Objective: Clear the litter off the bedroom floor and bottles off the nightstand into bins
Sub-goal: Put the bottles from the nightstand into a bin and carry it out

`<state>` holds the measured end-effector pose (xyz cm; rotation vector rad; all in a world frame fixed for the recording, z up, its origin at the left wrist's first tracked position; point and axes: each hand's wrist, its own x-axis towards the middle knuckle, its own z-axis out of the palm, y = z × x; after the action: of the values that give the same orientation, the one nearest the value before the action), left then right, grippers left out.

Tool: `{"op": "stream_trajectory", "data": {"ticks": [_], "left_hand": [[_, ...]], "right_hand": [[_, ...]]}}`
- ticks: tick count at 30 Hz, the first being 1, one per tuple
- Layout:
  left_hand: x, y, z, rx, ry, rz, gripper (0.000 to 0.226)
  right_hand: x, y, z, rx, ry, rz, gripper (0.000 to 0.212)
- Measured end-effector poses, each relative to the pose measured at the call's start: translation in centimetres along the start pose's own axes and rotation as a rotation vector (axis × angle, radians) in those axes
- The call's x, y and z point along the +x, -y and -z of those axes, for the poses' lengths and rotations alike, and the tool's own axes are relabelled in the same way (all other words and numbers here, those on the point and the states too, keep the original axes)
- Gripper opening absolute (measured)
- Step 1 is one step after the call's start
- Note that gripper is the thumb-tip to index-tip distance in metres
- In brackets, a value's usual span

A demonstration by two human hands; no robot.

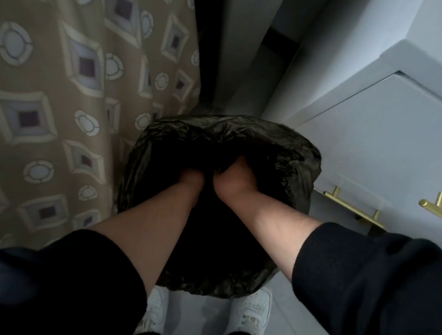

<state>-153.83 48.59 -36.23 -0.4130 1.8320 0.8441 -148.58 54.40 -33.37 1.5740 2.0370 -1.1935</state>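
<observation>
A bin lined with a black plastic bag (pixel 286 147) stands on the floor right in front of me. Both my arms reach down into its dark opening. My left hand (pixel 190 181) and my right hand (pixel 232 178) are side by side deep inside the bag, with the fingers lost in the darkness. I cannot tell whether either hand holds anything. No litter or bottles show in the view.
A patterned beige curtain (pixel 53 100) hangs on the left, touching the bin. A grey cabinet (pixel 382 135) with brass handles (pixel 353 207) stands close on the right. My white shoes (pixel 253 314) stand on the pale floor just below the bin.
</observation>
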Motion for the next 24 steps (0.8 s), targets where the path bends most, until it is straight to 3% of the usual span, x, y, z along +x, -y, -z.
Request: {"op": "stream_trajectory", "data": {"ticks": [7, 15, 19, 24], "left_hand": [[-2.8, -0.6, 0.4, 0.017, -0.026, -0.061, 0.031], [-9.5, -2.0, 3.2, -0.074, 0.066, -0.155, 0.028], [-15.3, -2.6, 5.8, -0.075, -0.008, -0.170, 0.020], [-25.2, -3.8, 7.7, -0.104, -0.024, -0.244, 0.017]], "right_hand": [[-1.3, -0.4, 1.5, -0.004, 0.068, 0.030, 0.044], [-6.1, 0.0, 5.6, -0.012, 0.117, 0.026, 0.039], [-12.0, 1.0, 9.1, 0.084, 0.101, 0.100, 0.036], [-20.4, 2.8, 16.3, 0.311, 0.051, 0.201, 0.017]]}}
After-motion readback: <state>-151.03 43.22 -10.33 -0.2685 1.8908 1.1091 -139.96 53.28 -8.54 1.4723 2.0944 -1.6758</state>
